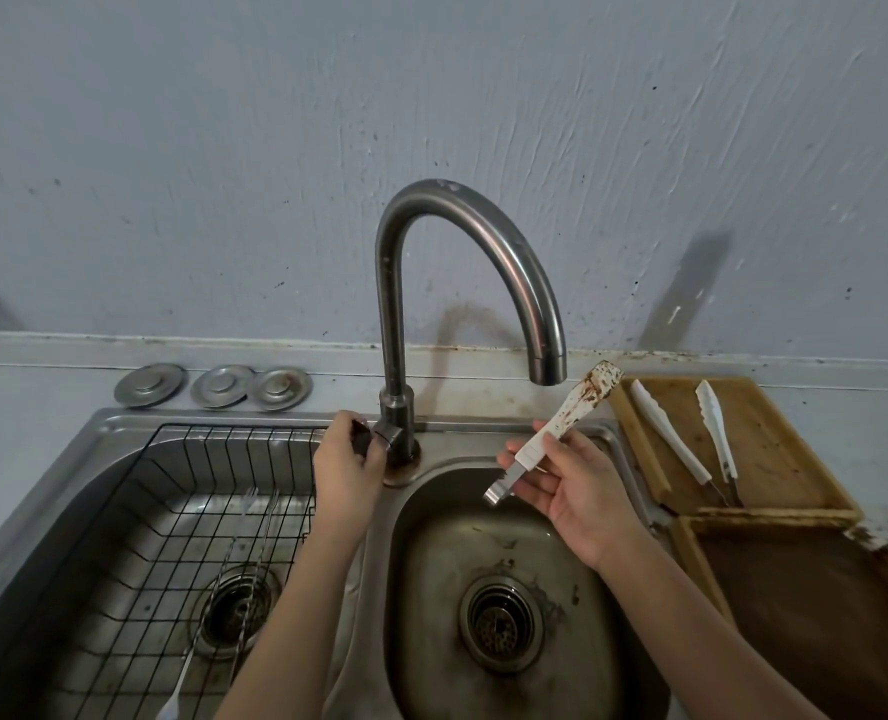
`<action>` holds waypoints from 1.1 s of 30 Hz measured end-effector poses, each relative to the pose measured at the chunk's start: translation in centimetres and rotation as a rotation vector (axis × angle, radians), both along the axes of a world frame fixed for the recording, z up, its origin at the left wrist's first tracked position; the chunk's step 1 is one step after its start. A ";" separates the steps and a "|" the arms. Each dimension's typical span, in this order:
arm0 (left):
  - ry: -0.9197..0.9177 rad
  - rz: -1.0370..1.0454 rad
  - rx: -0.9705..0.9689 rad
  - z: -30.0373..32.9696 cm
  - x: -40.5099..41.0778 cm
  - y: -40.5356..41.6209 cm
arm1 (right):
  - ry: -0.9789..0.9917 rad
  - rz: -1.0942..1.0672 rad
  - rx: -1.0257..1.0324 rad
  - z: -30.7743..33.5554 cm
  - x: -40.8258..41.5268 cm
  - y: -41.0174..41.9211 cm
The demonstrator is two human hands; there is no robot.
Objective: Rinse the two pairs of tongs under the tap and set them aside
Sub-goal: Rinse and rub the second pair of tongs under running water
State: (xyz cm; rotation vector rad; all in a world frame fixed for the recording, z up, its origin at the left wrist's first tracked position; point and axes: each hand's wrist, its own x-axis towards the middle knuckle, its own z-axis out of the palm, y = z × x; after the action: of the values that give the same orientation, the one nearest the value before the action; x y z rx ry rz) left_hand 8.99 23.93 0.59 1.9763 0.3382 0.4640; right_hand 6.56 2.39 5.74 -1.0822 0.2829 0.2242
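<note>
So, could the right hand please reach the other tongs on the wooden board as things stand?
Probably not yet: the right hand already holds the stained tongs. The clean tongs lie unobstructed on the board.

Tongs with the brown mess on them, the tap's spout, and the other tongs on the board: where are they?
Dirty tongs (566, 423), head view, white arm.
Tap spout (546, 363), head view, near the mouth.
Tongs on the board (665, 433), head view, left arm.
</note>
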 end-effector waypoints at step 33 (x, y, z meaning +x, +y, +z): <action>-0.099 0.024 -0.047 -0.8 -0.4 -0.1 | 0.008 -0.052 0.036 -0.1 -0.1 -0.1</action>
State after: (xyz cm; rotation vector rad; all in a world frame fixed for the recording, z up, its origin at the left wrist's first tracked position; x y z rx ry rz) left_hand 8.59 23.84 -0.24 1.8985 0.3079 0.5624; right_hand 6.45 2.32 5.63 -1.0374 0.3128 0.1869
